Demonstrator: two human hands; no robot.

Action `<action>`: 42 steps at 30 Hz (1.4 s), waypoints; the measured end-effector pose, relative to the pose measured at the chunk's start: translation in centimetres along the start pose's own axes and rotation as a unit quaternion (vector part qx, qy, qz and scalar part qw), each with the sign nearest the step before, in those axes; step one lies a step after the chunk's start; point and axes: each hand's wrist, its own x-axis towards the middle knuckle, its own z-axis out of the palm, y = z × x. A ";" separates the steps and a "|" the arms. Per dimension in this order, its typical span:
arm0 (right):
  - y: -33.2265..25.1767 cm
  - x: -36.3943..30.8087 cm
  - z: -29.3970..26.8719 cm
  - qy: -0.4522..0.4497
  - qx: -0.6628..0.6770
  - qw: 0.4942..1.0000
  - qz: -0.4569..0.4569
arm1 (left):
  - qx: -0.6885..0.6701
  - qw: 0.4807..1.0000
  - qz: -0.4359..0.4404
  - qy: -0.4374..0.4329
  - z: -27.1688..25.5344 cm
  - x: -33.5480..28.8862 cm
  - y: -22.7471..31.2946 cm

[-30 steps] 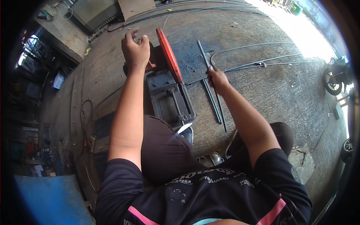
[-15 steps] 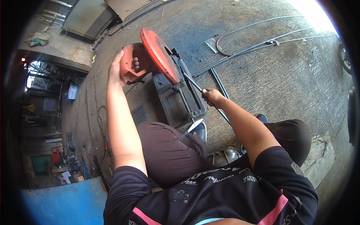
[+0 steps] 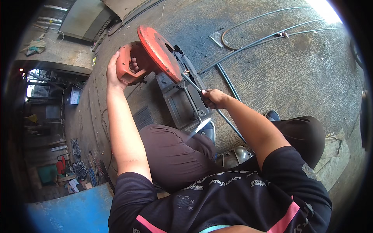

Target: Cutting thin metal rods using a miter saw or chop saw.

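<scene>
While the left hand (image 3: 115, 72) wraps its fingers around the orange handle (image 3: 124, 66) of a chop saw (image 3: 166, 83), the right hand's (image 3: 215, 99) fingers grip a metal rod (image 3: 192, 82), its far end at the red disc guard (image 3: 159, 54) beside a bright glint (image 3: 186, 72). Cutting seems underway, calling for a steady rod. Long rods (image 3: 268, 40) lie far right on rough floor (image 3: 272, 77); a blue panel (image 3: 74, 211) sits near left.

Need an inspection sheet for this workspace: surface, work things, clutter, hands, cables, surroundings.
Surface: rough, stained floor; dark dust beyond the saw.
Work things: red saw; thin metal rod, one end at the saw's disc guard.
Clutter: long rods and shorter rods on the floor.
Hands: left hand grips the saw's handle; right hand holds the rod.
Cables: pale cord, upper left.
Surroundings: blue panel, lower left.
</scene>
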 end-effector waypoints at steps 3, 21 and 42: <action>0.2 0.1 -0.1 0.001 -0.010 1.000 -0.009 | -0.005 1.000 0.003 -0.002 -0.2 0.2 -0.1; -0.4 -0.1 1.3 0.091 -0.111 0.989 -0.040 | -0.009 1.000 -0.004 -0.018 -0.4 0.4 -0.2; -0.2 0.7 0.5 0.204 -0.214 0.951 -0.087 | 0.005 1.000 -0.001 -0.008 0.5 -0.5 0.2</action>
